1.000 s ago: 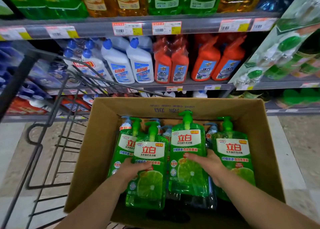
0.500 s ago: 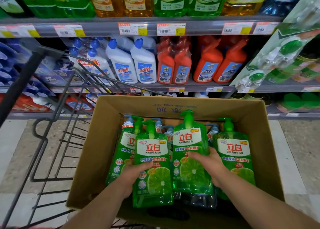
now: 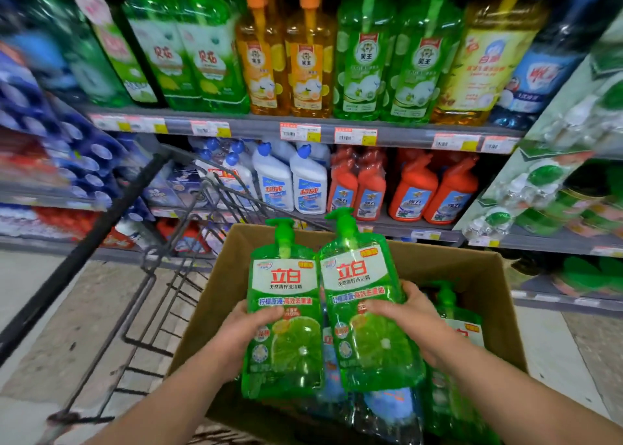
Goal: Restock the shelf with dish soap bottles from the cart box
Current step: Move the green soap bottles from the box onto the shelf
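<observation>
1. Above the cardboard box [image 3: 205, 313], two green pump bottles of dish soap are held upright and side by side. Their labels face the camera and their adjacent edges touch or nearly touch.
2. Left hand [image 3: 247, 331]: the fingers are curled round the left edge of the left bottle [image 3: 286, 281] and the thumb lies across its front. The hand grips the bottle at mid-height.
3. Right hand [image 3: 409, 316]: it grips the right bottle [image 3: 362, 272] from its right edge, with the thumb laid over the front below the label text.
4. Box contents: a further green bottle [image 3: 450, 304] stands near the right wall, beyond the right forearm. Clear-wrapped bottles with blue contents [image 3: 387, 407] lie low in the box beneath the two held ones.
5. Wire cart [image 3: 175, 276]: its mesh borders the box on the left, and a dark bar runs toward the lower left.
6. Shelf [image 3: 256, 129] ahead: price tags line the grey edge of the top tier, which carries green, yellow and orange bottles [image 3: 279, 70]. The tier below holds white bottles with blue caps [image 3: 290, 185] and red-orange bottles [image 3: 433, 193].
</observation>
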The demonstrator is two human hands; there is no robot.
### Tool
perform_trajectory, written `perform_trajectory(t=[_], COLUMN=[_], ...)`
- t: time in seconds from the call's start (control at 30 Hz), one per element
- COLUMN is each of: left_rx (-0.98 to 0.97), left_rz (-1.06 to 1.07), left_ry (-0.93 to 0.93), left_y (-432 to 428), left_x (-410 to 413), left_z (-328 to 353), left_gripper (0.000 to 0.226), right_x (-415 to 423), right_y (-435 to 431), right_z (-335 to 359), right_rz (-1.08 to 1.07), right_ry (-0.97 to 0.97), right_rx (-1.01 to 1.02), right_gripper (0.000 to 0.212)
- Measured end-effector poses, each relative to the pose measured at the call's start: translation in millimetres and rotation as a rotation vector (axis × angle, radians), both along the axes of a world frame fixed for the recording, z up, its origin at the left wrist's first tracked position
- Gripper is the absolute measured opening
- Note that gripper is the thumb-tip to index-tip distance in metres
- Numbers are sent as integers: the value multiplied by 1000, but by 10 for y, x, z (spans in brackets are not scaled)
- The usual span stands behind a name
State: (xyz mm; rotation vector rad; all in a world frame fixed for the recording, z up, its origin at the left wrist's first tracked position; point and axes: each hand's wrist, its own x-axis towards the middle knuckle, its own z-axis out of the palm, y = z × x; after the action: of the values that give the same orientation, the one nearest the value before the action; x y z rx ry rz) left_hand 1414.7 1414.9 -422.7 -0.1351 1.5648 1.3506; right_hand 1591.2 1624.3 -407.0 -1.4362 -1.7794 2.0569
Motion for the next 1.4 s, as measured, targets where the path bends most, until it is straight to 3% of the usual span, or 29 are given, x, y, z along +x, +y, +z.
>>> perform_trajectory(t=[0.2,0.33,0.43,0.73,0.9,1.07,1.3,1.4], left_rx=[100,157,194,264,287,302,273,271], left_rz=[114,203,285,498,603,679,744,798], left_ry=[161,259,317,398,427,455,555,571], left_y=[-219,-443,-682,-1652,-2431,-3452,-4978,-5438], left_x=[-99,-136,-111,-174,-355,-607,-999,-1127], left_z=[577,960,1198,1653,1827,1931,2105,2154], left_gripper=[77,64,54,64,79,73,65,64], right_x=[-295,-549,-749,-1252,-1642,-2080,-2695,-2906], right_y=[-58,-196,-362,-1190,-1868,-2867,-4368,-4794], right_z=[526,845,1052,1578,1795,1911,1938,1983], right_rz=[54,118,208,399,468,485,502,545], right_ry=[171,301,373,523,563,608,704,677], right_rx=[20,8,4,-12,-22,-33,-131,-150], right_gripper=[58,48,57,79,76,77,34,47])
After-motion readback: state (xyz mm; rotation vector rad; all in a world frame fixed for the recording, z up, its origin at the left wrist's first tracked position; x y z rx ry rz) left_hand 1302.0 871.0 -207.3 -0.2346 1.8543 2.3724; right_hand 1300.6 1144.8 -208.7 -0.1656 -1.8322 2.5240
